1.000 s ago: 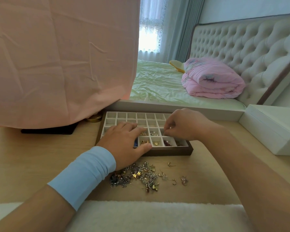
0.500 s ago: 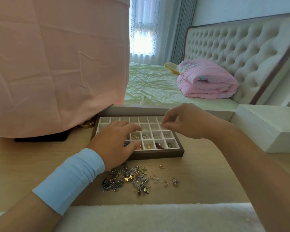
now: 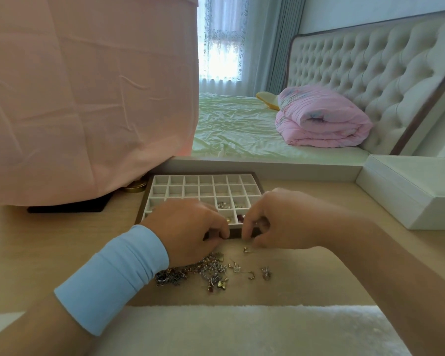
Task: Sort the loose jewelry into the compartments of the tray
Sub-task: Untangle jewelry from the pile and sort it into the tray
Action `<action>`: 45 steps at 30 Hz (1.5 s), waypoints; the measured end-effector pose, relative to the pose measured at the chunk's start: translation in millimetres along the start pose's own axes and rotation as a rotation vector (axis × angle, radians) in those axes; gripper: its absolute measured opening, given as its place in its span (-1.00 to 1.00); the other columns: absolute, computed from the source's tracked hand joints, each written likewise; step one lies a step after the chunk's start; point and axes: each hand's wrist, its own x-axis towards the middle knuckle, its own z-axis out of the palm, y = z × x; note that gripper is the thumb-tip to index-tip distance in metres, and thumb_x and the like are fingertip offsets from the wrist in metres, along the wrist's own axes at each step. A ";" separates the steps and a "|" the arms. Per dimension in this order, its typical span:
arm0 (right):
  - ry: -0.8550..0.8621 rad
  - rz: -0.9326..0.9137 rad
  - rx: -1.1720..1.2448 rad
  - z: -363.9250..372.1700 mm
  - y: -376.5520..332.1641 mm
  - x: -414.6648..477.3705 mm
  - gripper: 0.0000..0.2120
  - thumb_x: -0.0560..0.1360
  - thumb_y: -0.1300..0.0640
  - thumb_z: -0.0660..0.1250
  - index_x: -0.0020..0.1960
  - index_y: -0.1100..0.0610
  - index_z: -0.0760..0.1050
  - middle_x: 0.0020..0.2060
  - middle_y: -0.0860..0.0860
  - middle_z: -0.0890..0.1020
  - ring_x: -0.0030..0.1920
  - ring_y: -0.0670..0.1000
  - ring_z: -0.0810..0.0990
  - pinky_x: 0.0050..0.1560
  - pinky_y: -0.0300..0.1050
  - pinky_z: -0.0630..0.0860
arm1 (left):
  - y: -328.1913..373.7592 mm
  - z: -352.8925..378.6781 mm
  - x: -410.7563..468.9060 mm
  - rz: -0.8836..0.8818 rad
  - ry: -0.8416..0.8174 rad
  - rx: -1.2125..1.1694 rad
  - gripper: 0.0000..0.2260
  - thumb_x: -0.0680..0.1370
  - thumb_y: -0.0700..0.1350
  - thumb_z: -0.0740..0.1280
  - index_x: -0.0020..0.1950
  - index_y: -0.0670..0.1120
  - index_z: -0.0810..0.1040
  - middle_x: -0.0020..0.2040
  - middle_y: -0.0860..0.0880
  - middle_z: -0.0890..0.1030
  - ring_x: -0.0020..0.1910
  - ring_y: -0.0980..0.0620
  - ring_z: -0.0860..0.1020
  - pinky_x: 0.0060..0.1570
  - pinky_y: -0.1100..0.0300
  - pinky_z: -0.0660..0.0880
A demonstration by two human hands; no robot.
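A dark-framed tray (image 3: 180, 187) with white square compartments lies on the wooden desk; a few near-right compartments hold small pieces. In front of it lies a tangled pile of loose jewelry (image 3: 206, 272), with a small hook earring (image 3: 246, 250) and single pieces to its right. My left hand (image 3: 188, 229), with a light blue wristband, has its fingers curled down at the tray's front wall, above the pile. My right hand (image 3: 280, 219) is curled just to the right, with its fingertips close to the left hand's, above the hook earring. Both hands' fingertips are hidden.
A pink cloth (image 3: 88, 98) hangs over something at the back left, with a gold lid (image 3: 135, 187) and a black pad (image 3: 67, 208) under its edge. A white box (image 3: 411, 191) stands at the right. A fluffy white mat (image 3: 242, 330) covers the near edge. A bed lies beyond.
My right hand came down from above the tray's compartments to its front edge. My left hand slid back off the tray and curled its fingers. The two hands now nearly meet.
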 end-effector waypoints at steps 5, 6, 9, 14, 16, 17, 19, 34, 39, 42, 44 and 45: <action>-0.046 -0.020 -0.121 7.9 -9.1 3.1 -0.80 0.51 -0.10 0.44 0.13 -0.24 0.66 -0.33 -0.24 0.43 -0.20 -0.25 0.41 -0.28 -0.34 0.30 | 3.2 5.0 0.4 0.065 0.002 0.006 -0.80 0.56 0.16 0.24 0.11 0.25 0.60 0.00 0.24 0.58 -0.14 0.24 0.45 -0.21 0.30 0.40; -0.052 -0.020 -0.116 8.9 -9.6 3.6 -0.81 0.51 -0.09 0.44 0.11 -0.24 0.67 -0.32 -0.26 0.44 -0.22 -0.27 0.40 -0.28 -0.35 0.30 | 3.5 5.8 0.4 0.069 0.005 0.006 -0.79 0.56 0.17 0.23 0.12 0.25 0.60 -0.01 0.24 0.58 -0.14 0.24 0.45 -0.22 0.31 0.38; -0.047 -0.022 -0.097 10.2 -7.2 5.3 -0.87 0.50 -0.06 0.47 0.04 -0.18 0.70 -0.32 -0.26 0.47 -0.25 -0.27 0.42 -0.29 -0.36 0.32 | 4.1 7.0 0.1 0.059 -0.002 -0.006 -0.78 0.58 0.17 0.21 0.14 0.25 0.59 0.01 0.25 0.58 -0.11 0.24 0.48 -0.21 0.32 0.37; -0.036 -0.039 0.009 11.5 0.7 9.5 -0.95 0.48 -0.04 0.49 -0.07 -0.11 0.67 -0.42 -0.25 0.51 -0.35 -0.25 0.47 -0.31 -0.31 0.34 | 5.7 7.9 0.6 -0.040 0.044 -0.130 -0.81 0.56 0.13 0.25 0.14 0.26 0.58 -0.09 0.28 0.58 -0.12 0.26 0.48 -0.13 0.32 0.41; 0.024 -0.050 0.159 10.0 7.4 12.8 -0.95 0.45 -0.03 0.52 -0.13 -0.11 0.66 -0.45 -0.31 0.53 -0.40 -0.26 0.48 -0.31 -0.32 0.37 | 7.2 10.1 1.8 -0.114 0.099 -0.264 -0.85 0.54 0.10 0.31 0.10 0.24 0.59 -0.19 0.32 0.55 -0.20 0.28 0.49 -0.14 0.32 0.45; 0.075 -0.055 0.230 9.1 11.6 14.6 -0.93 0.44 -0.02 0.54 -0.17 -0.11 0.66 -0.44 -0.30 0.54 -0.40 -0.26 0.48 -0.30 -0.33 0.39 | 7.6 11.5 2.6 -0.149 0.140 -0.349 -0.86 0.53 0.09 0.35 0.07 0.23 0.59 -0.19 0.33 0.58 -0.20 0.27 0.52 -0.12 0.30 0.49; 0.186 -0.067 0.366 7.0 16.8 16.5 -0.92 0.43 0.02 0.56 -0.19 -0.08 0.67 -0.41 -0.26 0.57 -0.40 -0.25 0.49 -0.33 -0.41 0.38 | 7.7 14.2 3.9 -0.211 0.214 -0.520 -0.86 0.49 0.04 0.41 0.03 0.20 0.60 -0.15 0.31 0.64 -0.18 0.22 0.56 -0.08 0.25 0.54; 0.408 0.007 0.943 -4.2 30.9 31.6 -0.91 0.48 0.18 0.51 -0.03 0.17 0.73 -0.52 -0.11 0.59 -0.51 -0.14 0.41 -0.49 -0.35 0.35 | 9.5 5.7 52.9 -0.440 0.444 -0.985 -0.94 0.42 -0.06 0.52 -0.17 0.02 0.68 -0.24 0.05 0.70 -0.23 0.09 0.63 -0.09 0.14 0.61; 0.458 0.073 0.855 0.5 49.3 43.3 -0.92 0.51 0.13 0.50 -0.05 0.12 0.73 -0.47 -0.18 0.63 -0.48 -0.22 0.48 -0.37 -0.33 0.39 | 2.8 12.1 73.5 -0.405 0.347 -0.810 -0.94 0.48 0.03 0.45 -0.07 0.10 0.65 -0.13 0.16 0.66 -0.12 0.16 0.59 -0.08 0.21 0.54; 0.514 0.125 0.586 10.1 63.2 53.7 -0.94 0.53 0.05 0.48 -0.12 -0.07 0.69 -0.27 -0.23 0.68 -0.19 -0.27 0.61 -0.06 -0.22 0.51 | -2.3 21.4 76.0 -0.361 0.234 -0.492 -0.80 0.53 0.10 0.35 0.14 0.15 0.56 0.12 0.18 0.59 0.15 0.13 0.49 0.18 0.11 0.45; 0.465 0.138 0.413 15.4 68.6 57.3 -0.89 0.54 0.01 0.45 -0.15 -0.15 0.64 -0.17 -0.24 0.67 -0.07 -0.22 0.61 0.08 -0.11 0.56 | -4.3 28.0 74.1 -0.317 0.135 -0.250 -0.64 0.53 0.19 0.29 0.31 0.17 0.47 0.31 0.11 0.50 0.33 0.06 0.36 0.32 0.03 0.33; 0.430 0.144 0.352 16.9 69.1 57.8 -0.88 0.54 0.00 0.45 -0.16 -0.17 0.62 -0.16 -0.25 0.65 -0.06 -0.21 0.60 0.09 -0.09 0.56 | -4.9 30.6 72.7 -0.305 0.087 -0.196 -0.57 0.52 0.24 0.26 0.36 0.17 0.42 0.38 0.09 0.45 0.39 0.03 0.31 0.37 0.00 0.29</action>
